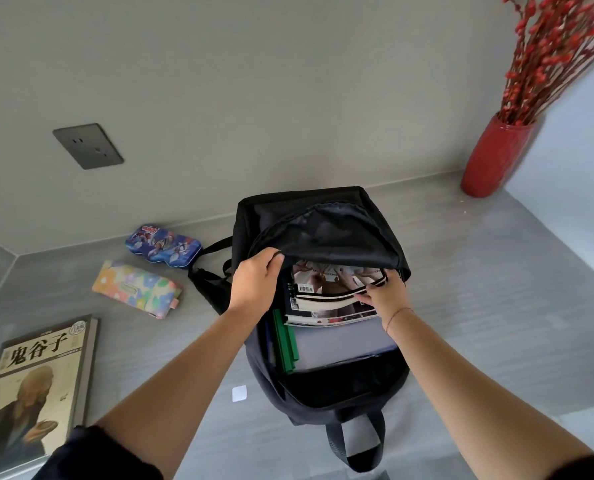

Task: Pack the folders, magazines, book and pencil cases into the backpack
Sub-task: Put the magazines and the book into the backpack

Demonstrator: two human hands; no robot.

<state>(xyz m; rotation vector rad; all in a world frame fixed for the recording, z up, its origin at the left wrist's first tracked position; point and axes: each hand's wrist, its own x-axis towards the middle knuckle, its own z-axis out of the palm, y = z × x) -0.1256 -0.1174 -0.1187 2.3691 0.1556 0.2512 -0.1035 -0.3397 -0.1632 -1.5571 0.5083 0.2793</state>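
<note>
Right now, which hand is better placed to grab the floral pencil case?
Likely the left hand: the floral pencil case lies left of the backpack; the right hand grips the magazines.

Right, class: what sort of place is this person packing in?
Probably a desk alcove at home or in a study: a grey tabletop walled on three sides, a wall socket above it, and a red vase of berry branches in the corner.

One backpack (323, 230), two pencil cases (164, 245) (136, 289), one book (36, 386), two magazines (309, 289) (333, 319), two hands (254, 282) (389, 296).
</note>
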